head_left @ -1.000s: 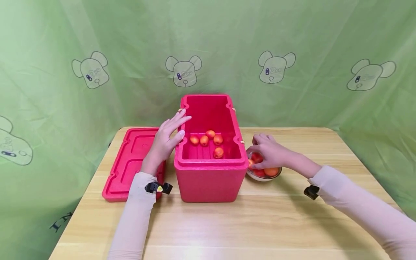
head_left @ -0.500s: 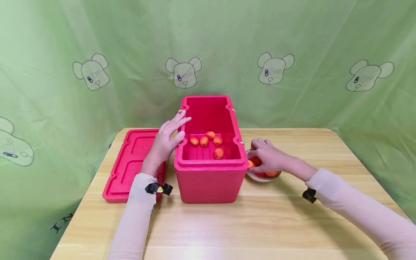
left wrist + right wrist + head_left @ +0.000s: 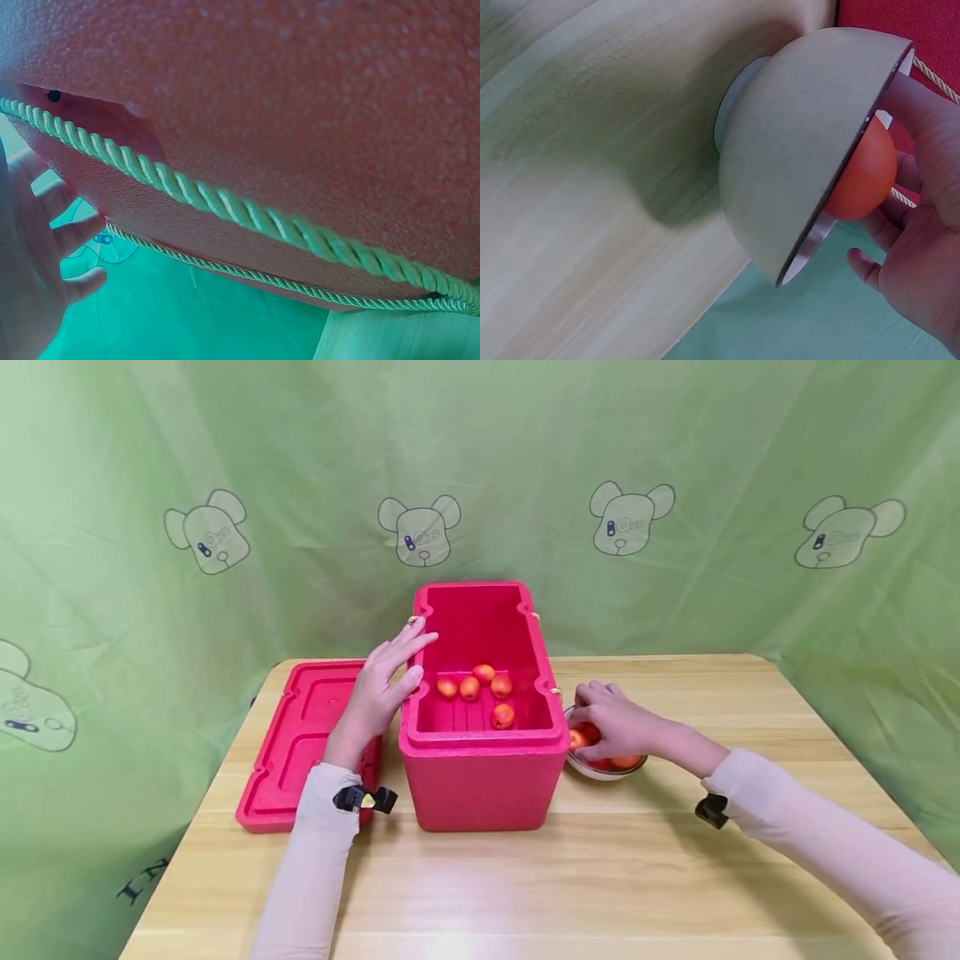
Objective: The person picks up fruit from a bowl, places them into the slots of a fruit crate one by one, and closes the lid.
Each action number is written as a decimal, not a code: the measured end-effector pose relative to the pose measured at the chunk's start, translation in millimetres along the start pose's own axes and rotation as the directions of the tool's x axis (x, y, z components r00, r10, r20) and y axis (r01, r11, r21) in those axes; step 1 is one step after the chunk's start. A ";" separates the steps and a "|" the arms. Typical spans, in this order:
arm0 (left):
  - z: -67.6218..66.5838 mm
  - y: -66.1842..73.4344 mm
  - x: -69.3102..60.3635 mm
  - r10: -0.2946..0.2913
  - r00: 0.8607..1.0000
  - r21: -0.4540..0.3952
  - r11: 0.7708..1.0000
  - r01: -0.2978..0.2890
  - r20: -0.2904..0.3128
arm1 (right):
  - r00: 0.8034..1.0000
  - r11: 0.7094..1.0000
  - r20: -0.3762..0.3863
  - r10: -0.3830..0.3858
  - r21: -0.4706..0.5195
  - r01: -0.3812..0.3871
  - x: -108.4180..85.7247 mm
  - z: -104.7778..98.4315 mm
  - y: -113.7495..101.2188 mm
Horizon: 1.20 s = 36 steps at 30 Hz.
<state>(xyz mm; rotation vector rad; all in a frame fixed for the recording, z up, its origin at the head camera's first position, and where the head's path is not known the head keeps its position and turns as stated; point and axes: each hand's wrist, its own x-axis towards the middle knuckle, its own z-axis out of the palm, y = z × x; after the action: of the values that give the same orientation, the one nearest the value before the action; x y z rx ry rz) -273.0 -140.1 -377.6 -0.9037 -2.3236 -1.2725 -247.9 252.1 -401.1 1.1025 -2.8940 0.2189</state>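
A red foam cooler box (image 3: pixel 483 785) stands lidless on the table, with several small orange-red fruits (image 3: pixel 470 687) on its floor. My left hand (image 3: pixel 378 693) rests against its left rim, fingers extended and spread. In the left wrist view, the box's twisted rope handle (image 3: pixel 225 206) runs past this hand. To the right of the box is a pale, dark-rimmed bowl (image 3: pixel 606 772) holding more of these fruits. My right hand (image 3: pixel 622 722) reaches down into it, fingers bent among the fruits. One fruit (image 3: pixel 866 172) shows beside the fingers; the fingertips' hold is hidden.
The red box lid (image 3: pixel 288 760) lies flat left of the box, partly under the left forearm. A wooden table (image 3: pixel 480 893) carries everything. Behind it hangs a green curtain (image 3: pixel 525 443) printed with mouse heads. A small black device is strapped to each wrist.
My right hand has shifted slightly and settled lower over the bowl, its fingers drawing closer together among the fruits. My left hand stays at the box rim. The head view tilts slightly.
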 end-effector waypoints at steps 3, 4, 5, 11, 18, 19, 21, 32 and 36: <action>-1.0 -0.1 0.4 0.001 1.000 0.002 1.000 -0.001 -0.001 | 1.000 1.000 0.005 0.008 0.013 -0.008 1.0 -2.2 1.0; -1.2 -0.3 0.7 0.002 1.000 0.001 1.000 -0.002 -0.002 | 1.000 1.000 0.005 0.011 0.014 -0.011 1.4 -3.4 1.4; -1.5 -0.3 0.9 0.002 1.000 0.000 1.000 -0.002 -0.003 | 1.000 1.000 0.004 0.012 0.013 -0.012 1.9 -4.8 1.6; -1.7 -1.7 1.2 -0.004 1.000 -0.001 1.000 0.004 0.002 | 1.000 0.999 -0.019 0.012 0.043 -0.011 3.1 -16.7 1.4; -0.2 -0.9 0.2 0.000 1.000 -0.002 1.000 0.000 0.005 | 0.999 0.999 -0.037 0.024 0.033 -0.022 5.0 -28.8 0.9; -0.2 -0.7 0.0 -0.001 1.000 -0.003 1.000 0.001 0.004 | 0.999 0.999 -0.036 0.025 0.031 -0.024 5.9 -30.2 0.9; -0.1 -0.7 -0.1 -0.003 1.000 -0.004 1.000 0.003 0.001 | 0.999 0.999 -0.033 0.026 0.025 -0.025 7.6 -33.4 0.9; 0.7 -1.4 0.1 -0.005 1.000 -0.012 1.000 0.005 0.000 | 0.997 0.998 -0.033 0.067 -0.006 -0.068 14.5 -64.0 1.2; 0.1 -1.6 -0.2 -0.003 1.000 -0.011 1.000 0.003 0.003 | 0.996 0.997 -0.061 0.073 -0.025 -0.074 16.7 -79.5 0.8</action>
<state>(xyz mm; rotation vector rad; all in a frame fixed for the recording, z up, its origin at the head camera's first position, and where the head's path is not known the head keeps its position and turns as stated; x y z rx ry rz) -273.9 -140.7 -378.8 -0.9062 -2.3236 -1.2867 -262.2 253.1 -321.2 0.9693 -2.8782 0.2106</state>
